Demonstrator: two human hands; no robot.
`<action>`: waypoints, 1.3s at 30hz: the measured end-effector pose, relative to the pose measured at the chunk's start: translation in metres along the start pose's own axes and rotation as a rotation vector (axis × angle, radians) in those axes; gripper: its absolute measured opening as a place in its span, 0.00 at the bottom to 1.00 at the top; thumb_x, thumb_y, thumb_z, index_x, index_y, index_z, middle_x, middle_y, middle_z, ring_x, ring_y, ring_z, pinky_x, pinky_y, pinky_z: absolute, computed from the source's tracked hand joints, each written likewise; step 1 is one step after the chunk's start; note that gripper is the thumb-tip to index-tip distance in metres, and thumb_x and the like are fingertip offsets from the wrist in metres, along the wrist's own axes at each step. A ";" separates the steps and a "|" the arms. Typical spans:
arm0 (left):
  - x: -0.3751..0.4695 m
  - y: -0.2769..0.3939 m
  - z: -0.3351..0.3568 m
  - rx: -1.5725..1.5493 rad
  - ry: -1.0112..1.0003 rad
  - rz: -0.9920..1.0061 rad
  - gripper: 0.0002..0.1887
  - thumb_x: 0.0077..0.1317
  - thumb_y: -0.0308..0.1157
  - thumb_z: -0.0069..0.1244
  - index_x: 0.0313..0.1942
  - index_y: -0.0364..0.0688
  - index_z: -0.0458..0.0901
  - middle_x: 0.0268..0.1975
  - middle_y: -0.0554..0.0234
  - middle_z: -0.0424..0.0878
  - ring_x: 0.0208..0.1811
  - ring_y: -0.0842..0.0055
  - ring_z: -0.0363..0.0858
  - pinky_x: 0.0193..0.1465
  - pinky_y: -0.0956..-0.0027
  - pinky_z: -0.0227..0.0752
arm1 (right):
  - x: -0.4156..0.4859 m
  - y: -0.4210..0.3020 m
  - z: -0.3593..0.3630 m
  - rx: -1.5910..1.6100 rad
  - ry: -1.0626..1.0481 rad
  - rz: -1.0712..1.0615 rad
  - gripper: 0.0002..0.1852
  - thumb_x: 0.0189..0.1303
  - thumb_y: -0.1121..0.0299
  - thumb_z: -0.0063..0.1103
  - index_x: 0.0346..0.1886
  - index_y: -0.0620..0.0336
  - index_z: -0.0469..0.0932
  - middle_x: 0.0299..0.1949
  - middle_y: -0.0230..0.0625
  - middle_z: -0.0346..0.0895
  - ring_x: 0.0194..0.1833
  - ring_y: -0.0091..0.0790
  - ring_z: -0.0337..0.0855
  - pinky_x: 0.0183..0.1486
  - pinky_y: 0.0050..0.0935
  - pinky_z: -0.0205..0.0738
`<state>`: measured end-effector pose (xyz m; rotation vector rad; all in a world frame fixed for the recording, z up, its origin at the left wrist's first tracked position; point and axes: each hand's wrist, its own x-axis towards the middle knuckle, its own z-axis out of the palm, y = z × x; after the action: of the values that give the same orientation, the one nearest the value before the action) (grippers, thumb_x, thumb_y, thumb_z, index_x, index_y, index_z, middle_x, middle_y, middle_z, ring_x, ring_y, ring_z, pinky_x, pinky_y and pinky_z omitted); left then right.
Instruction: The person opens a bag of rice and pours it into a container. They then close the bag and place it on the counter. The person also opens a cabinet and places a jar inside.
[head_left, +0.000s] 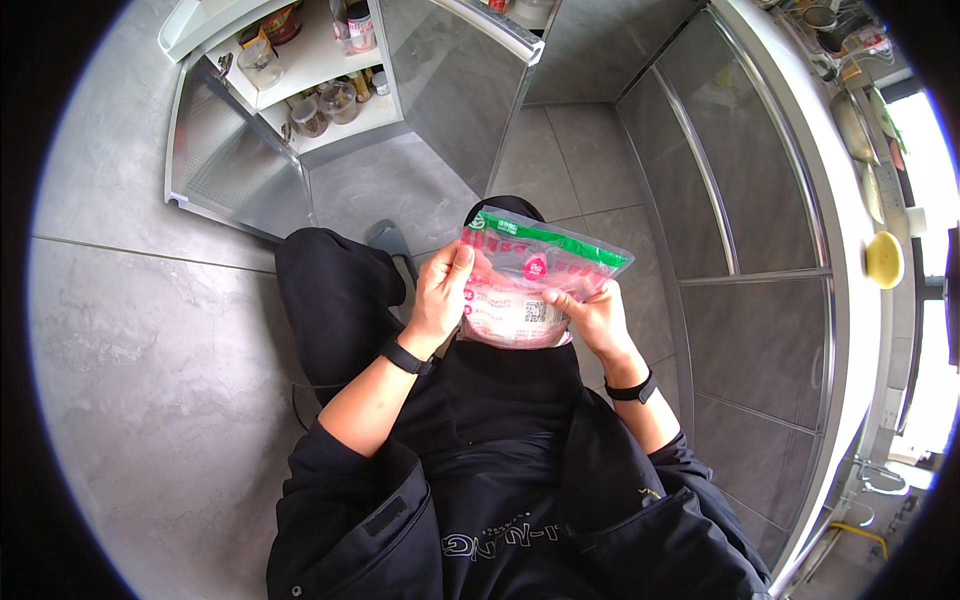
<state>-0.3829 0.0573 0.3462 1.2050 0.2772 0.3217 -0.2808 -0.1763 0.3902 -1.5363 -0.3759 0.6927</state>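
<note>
A printed clear plastic pouch (517, 300) with a green top band and pink contents is held upright in front of my lap. My left hand (442, 289) grips its left edge, with the thumb on the front face. At the right side, my right hand (596, 315) pinches the pouch between thumb and fingers, the thumb beside a printed code. Both wrists wear black bands. The fingers behind the pouch are hidden. The pouch bears writing, and its lower end is close to my black trousers.
Ahead to the left, a low cabinet shelf (330, 71) holds jars and tubs between open doors, one a grey door panel (457, 82). Drawers (750, 337) line the right under a white countertop (847, 300), where a yellow round object (885, 260) lies. A slipper (388, 238) shows near my knee.
</note>
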 end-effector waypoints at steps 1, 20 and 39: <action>0.000 0.001 0.000 -0.009 0.007 0.008 0.24 0.92 0.47 0.46 0.44 0.35 0.86 0.39 0.66 0.90 0.41 0.82 0.87 0.51 0.73 0.81 | 0.001 0.002 0.002 0.020 0.055 0.061 0.14 0.71 0.73 0.81 0.57 0.63 0.93 0.51 0.33 0.95 0.51 0.25 0.91 0.58 0.32 0.85; -0.009 0.036 0.025 0.151 0.189 0.001 0.28 0.91 0.46 0.49 0.37 0.32 0.89 0.32 0.65 0.91 0.33 0.86 0.81 0.42 0.73 0.74 | -0.026 -0.039 -0.042 0.233 0.210 -0.029 0.06 0.80 0.72 0.69 0.45 0.64 0.88 0.40 0.39 0.94 0.40 0.27 0.91 0.46 0.28 0.84; -0.009 0.034 0.025 0.138 -0.002 0.060 0.24 0.91 0.43 0.50 0.36 0.34 0.85 0.28 0.67 0.87 0.31 0.83 0.82 0.39 0.72 0.74 | 0.011 -0.136 -0.058 -0.804 -0.104 -0.148 0.56 0.58 0.46 0.89 0.83 0.64 0.68 0.66 0.45 0.87 0.68 0.40 0.84 0.75 0.44 0.75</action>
<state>-0.3852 0.0431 0.3873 1.3510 0.2652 0.3576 -0.2128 -0.2012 0.5191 -2.1981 -0.9144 0.5251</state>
